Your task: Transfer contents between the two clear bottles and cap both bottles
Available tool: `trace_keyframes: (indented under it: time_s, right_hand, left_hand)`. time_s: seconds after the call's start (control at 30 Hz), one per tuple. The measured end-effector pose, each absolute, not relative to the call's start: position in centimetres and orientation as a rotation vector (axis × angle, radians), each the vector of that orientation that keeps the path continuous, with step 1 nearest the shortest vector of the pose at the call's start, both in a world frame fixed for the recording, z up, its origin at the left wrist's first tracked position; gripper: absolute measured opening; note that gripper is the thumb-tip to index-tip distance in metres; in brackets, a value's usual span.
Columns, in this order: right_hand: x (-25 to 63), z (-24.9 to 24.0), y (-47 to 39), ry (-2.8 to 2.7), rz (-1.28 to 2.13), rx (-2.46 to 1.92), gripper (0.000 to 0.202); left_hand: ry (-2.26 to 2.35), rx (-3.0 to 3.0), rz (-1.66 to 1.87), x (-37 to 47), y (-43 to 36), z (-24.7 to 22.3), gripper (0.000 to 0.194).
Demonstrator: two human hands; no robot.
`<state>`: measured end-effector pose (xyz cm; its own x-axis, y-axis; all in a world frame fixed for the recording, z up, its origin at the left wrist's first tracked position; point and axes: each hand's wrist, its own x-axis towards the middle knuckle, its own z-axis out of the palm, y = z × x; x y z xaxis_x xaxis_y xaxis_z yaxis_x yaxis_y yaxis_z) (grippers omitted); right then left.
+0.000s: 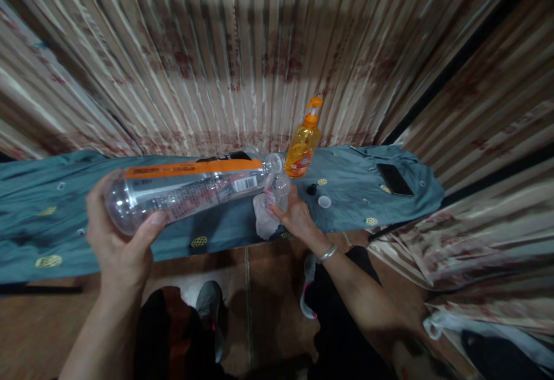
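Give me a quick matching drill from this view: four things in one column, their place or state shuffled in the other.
1. large clear bottle
2. pump bottle
3. phone
4. small clear bottle

A. upright, by the curtain
B. lying flat at the cloth's right end
C. held sideways in the left hand
D. steadied by the right hand

Pairs: 1-C, 2-A, 3-B, 4-D

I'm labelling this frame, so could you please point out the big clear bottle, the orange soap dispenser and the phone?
Big clear bottle [190,192]: head view, on its labelled side.
Orange soap dispenser [302,149]: head view, on its body.
Phone [394,179]: head view, on its dark screen.
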<state>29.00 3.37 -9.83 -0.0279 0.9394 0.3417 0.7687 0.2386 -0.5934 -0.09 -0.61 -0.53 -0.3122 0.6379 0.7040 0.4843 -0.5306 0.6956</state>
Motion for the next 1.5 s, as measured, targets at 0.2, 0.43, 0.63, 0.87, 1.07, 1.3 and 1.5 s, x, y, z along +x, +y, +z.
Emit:
trace_keyframes:
  time_s: [0.2, 0.43, 0.63, 0.87, 1.07, 1.3, 1.5]
  right_hand:
    - [28.93, -9.42, 3.24, -1.832, 0.352, -1.589, 0.067]
    - [28.96, -9.7, 3.3, -1.835, 0.301, -1.58, 0.063]
    - [28.95, -9.44, 3.26, -1.84, 0.342, -1.598, 0.066]
    - [28.85, -9.47, 3.23, -1.831, 0.329, -1.591, 0.063]
    - [28.94, -9.77, 3.34, -1.835, 0.314, -1.575, 0.066]
    - [28.99, -9.9, 3.44, -1.831, 0.325, -1.569, 0.068]
    - [29.01, -10.01, 3.49, -1.82, 0.336, -1.543, 0.066]
  left_hand:
    - [1.465, 1.774, 1.964, -0.01, -0.72, -0.38, 0.078]
    - [1.446, 1.788, 1.989, -0.08, -0.53, -0.41, 0.078]
    - [1.478, 1.81, 1.98, -0.33, -0.49, -0.61, 0.077]
    - [1.5, 1.816, 1.982, -0.37, -0.28, -0.65, 0.079]
    - [1.463, 1.782, 1.983, 0.07, -0.65, -0.31, 0.078]
    - [1.466, 1.795, 1.974, 0.1, -0.68, -0.16, 0.077]
    - [1.446, 1.801, 1.994, -0.15, -0.44, -0.47, 0.077]
